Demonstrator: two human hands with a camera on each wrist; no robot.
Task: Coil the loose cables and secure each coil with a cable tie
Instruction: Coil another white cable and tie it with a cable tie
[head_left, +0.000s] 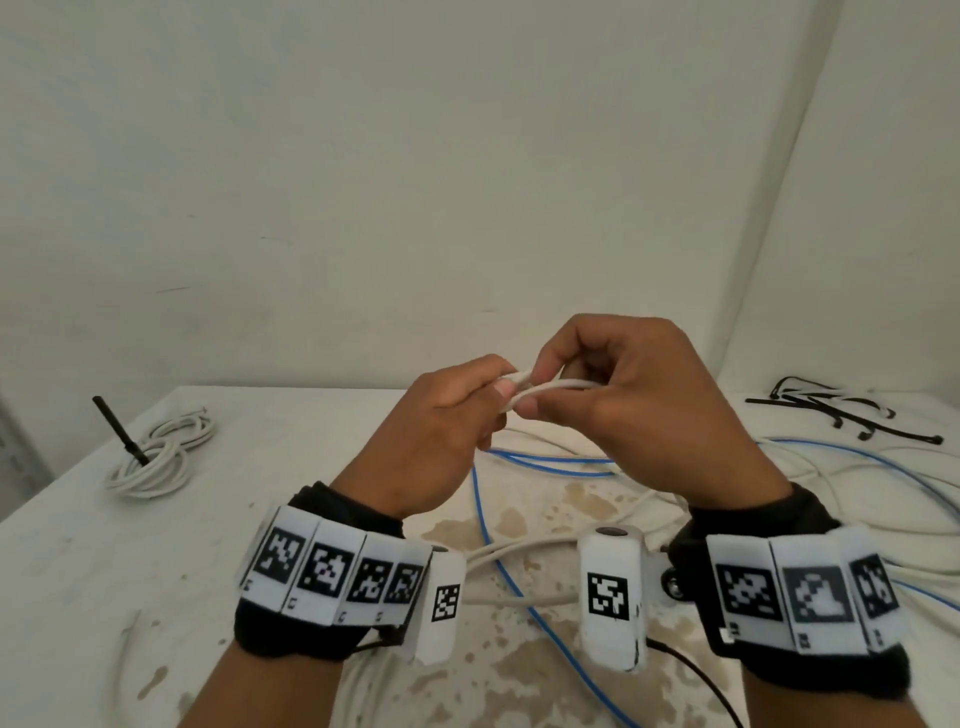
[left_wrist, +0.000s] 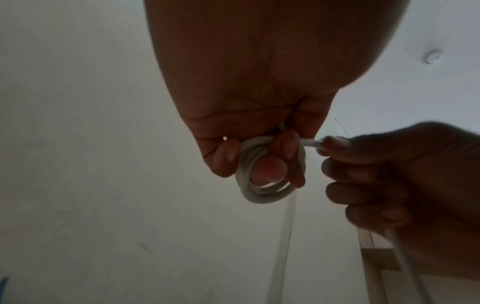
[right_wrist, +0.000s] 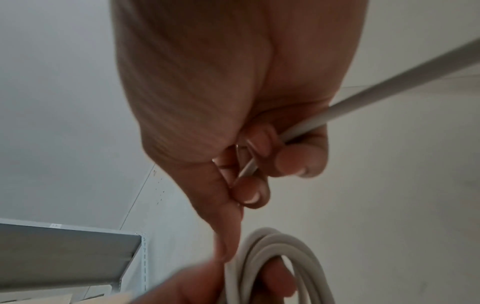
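Hands grip white cable — small coil, seemingly three loops.

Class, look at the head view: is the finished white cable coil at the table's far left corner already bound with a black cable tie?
Yes: a black cable tie sits round the coiled white cable, its tail sticking upward.

Both hands — left hand, right hand — pinch a white cable above the table; a tied coil sits near its far-left corner.
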